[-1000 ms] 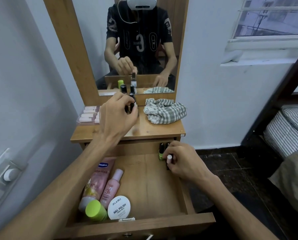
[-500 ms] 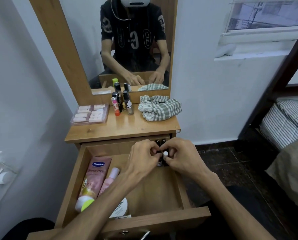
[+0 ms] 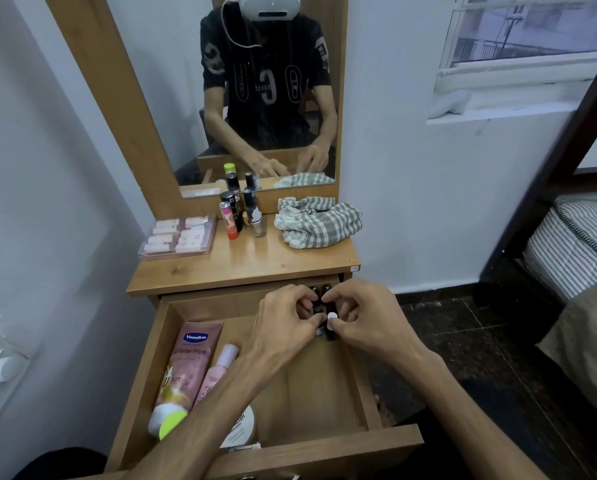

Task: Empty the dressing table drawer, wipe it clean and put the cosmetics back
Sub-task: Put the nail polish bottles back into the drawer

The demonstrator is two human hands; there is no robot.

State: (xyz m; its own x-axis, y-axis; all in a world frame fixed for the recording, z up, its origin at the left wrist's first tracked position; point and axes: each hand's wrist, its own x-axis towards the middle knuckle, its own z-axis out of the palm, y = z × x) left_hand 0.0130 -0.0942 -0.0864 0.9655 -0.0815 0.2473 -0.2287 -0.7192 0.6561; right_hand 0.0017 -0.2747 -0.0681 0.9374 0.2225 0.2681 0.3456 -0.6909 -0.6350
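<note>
Far left of my grip, on the tabletop, I see a clear case of pale lipstick tubes, well apart from my hands. Nearer in, down in the open drawer, a pink Vaseline tube lies lengthwise along the left wall with its green cap toward me, and a smaller pink bottle lies just beside it. My left forearm crosses over a white round tub at the drawer's front.

My left hand sits at the drawer's back right corner, fingers curled in around the small dark bottles standing there; the fingertips hide which one it pinches, so I can only say it grips within that cluster. Directly above my grip, back on the tabletop by the mirror, stands a group of upright bottles, one with a pink and orange body.

My right hand meets the left over the same cluster, its thumb and forefinger pinched on a white-capped bottle that stands just in front of the dark ones. The two hands are touching or nearly so.

Up and to the right of my grip, a checked cloth lies bunched on the tabletop, apart from everything in the drawer.
</note>
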